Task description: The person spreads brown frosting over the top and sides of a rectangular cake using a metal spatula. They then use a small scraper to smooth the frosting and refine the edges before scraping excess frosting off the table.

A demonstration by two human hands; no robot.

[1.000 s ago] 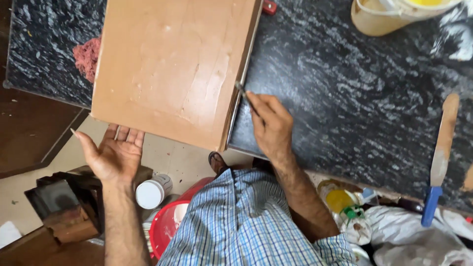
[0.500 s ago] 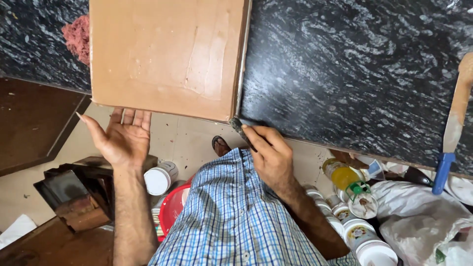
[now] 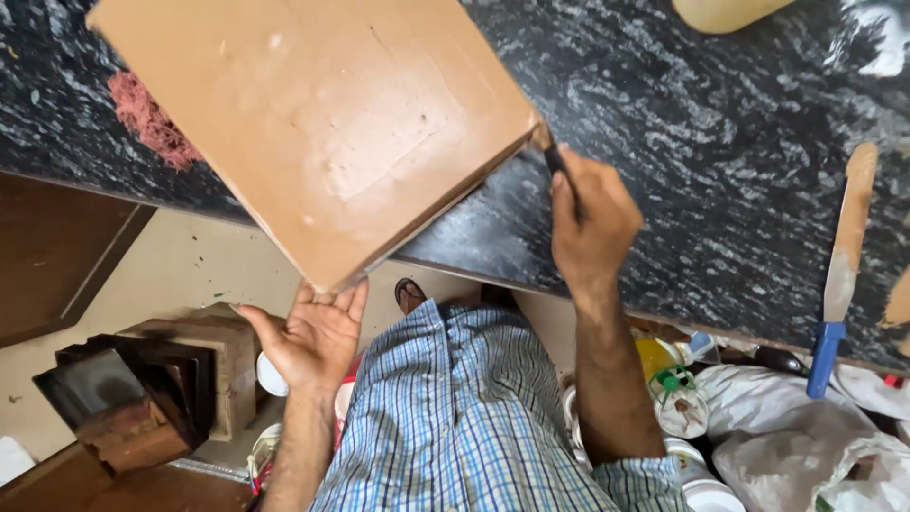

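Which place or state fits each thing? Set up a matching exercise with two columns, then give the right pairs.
Things:
1. board
2. left hand
3. right hand
4. putty knife

Places or states:
A. lies flat on the dark counter, blue handle toward the person
B. open palm under the overhanging corner
C. grips a thin dark tool at the board's edge
D. tan, set askew, jutting past the counter edge

Pairs: 1-D, 2-B, 3-C, 4-A

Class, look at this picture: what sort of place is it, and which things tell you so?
Probably a small workshop or finishing bench. A brown-coated board lies on a black speckled stone counter, a putty-smeared scraper with a blue handle rests nearby, and tubs and containers crowd the floor.
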